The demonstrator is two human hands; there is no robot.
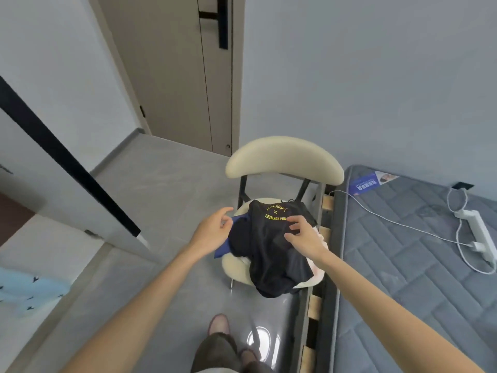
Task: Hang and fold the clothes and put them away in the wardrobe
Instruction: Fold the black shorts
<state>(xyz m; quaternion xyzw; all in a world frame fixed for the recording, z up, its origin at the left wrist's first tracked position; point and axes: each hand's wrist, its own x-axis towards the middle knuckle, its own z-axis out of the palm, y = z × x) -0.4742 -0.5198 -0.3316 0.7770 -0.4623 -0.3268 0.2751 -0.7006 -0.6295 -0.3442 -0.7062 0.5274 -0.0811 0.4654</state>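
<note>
Clothes (pixel 243 239) lay on the chair (pixel 285 160). The left hand (pixel 212 230) reached their left edge and the right hand (pixel 306 235) the black shirt (pixel 269 227), fingers spread.

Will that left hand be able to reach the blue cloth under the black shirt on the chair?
Probably yes: the left hand is right beside the blue cloth, whose edge pokes out with nothing between; the black shirt covers the rest.
</note>
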